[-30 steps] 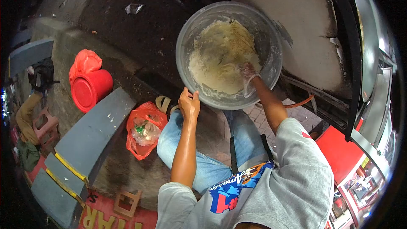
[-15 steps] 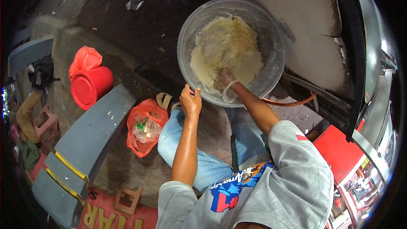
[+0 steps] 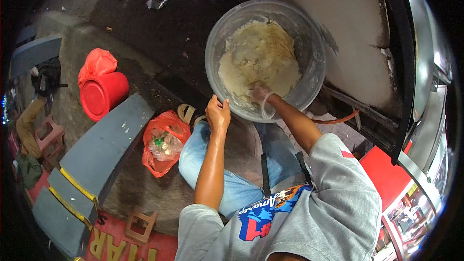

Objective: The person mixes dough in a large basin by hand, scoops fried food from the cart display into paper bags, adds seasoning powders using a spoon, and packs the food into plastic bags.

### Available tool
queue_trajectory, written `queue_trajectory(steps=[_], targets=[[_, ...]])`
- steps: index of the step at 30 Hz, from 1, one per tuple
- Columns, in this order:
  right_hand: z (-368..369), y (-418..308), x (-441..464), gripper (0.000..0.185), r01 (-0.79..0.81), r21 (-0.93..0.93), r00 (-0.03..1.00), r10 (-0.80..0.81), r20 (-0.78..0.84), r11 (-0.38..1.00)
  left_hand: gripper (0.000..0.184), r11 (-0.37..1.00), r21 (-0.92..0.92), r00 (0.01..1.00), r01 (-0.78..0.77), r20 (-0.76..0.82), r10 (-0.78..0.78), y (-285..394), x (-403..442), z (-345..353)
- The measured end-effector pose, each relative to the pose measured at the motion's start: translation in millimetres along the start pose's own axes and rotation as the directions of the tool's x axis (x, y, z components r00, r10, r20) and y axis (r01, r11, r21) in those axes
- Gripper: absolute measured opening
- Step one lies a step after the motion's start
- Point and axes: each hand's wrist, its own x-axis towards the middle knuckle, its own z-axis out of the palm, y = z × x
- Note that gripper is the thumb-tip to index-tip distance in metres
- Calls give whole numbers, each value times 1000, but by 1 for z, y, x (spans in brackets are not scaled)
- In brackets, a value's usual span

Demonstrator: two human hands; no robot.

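Plastic-gloved, the right hand has shifted leftward in the pale mixture.

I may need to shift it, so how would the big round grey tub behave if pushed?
The tub is probably stiff, since its rim forms an even round shape. It's likely heavy, given the broad mass of pale, powdery mix inside.

Looks like a roadside food stall, judging by dark, littered ground, grey paving blocks, long grey bench-like boards, a small brown plastic stool, a red banner with yellow letters, bright lights and a wide grey plastic tub of pale, floury mix.
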Motion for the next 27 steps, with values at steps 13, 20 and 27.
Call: queue_trajectory(steps=[13, 20, 27], targets=[[-73, 23, -150, 28, 241, 970, 970, -34, -242, -24, 41, 993, 113, 996, 12, 84, -22, -9, -5, -9], [-192, -24, -350, 44, 476, 781, 755, -267, -599, -404, 61, 966, 214, 987, -143, 98, 124, 5, -25, -31], [-318, 70, -517, 41, 855, 441, 486, -124, -865, 274, 57, 910, 408, 995, -78, 86, 47, 28, -46, -41]])
